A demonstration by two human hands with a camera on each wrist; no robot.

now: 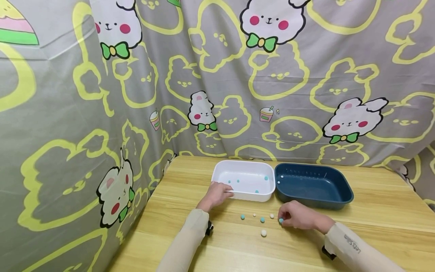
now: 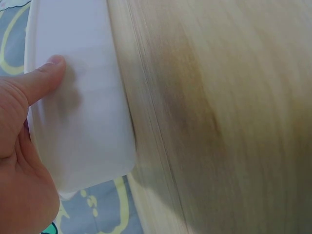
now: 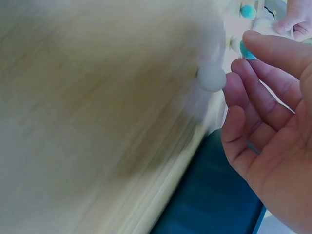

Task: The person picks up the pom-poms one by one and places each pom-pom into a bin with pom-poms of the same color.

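My left hand grips the near left rim of a white plastic tub. In the left wrist view its thumb lies along the tub's outer wall, the other fingers hidden behind the rim. My right hand is low over the table in front of the dark blue tub. Between its thumb and forefinger it pinches a small teal ball, partly covered by the thumb in the right wrist view. A white ball shows close to the other, loosely bent fingers there.
Several teal balls, one of them at the right, lie inside the white tub. Two small white balls are in the blue tub. On the wooden table sit teal balls and white balls. A patterned curtain hangs behind.
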